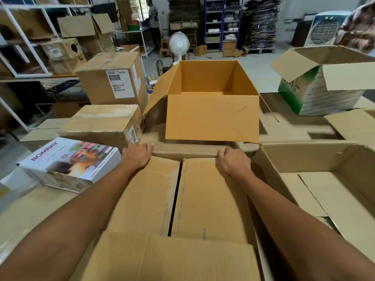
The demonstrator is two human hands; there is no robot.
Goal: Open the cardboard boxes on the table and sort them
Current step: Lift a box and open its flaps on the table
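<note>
My table (30, 216) is almost buried in cardboard. Nearest me sits the box (203, 199) I am working on, its two top panels lying flat with a dark slit between them and a near flap (168, 258) folded toward me. My left hand (138, 154) presses down on the box's far edge, fingers curled over it; my right hand (233, 160) is clenched on the far flap (186, 152) at the same edge.

To the right, just beside it, an open box (324, 179) shows only its own inner flaps. To the left lies a white printed carton (69, 163), with a closed brown box (103, 122) behind it. Beyond my hands stands an empty orange box (211, 102), flaps spread. Farther back are a labelled box (113, 78) and a green-and-white one (320, 86), open. The room beyond holds shelving (24, 37), a fan (179, 44) and stacked cardboard.
</note>
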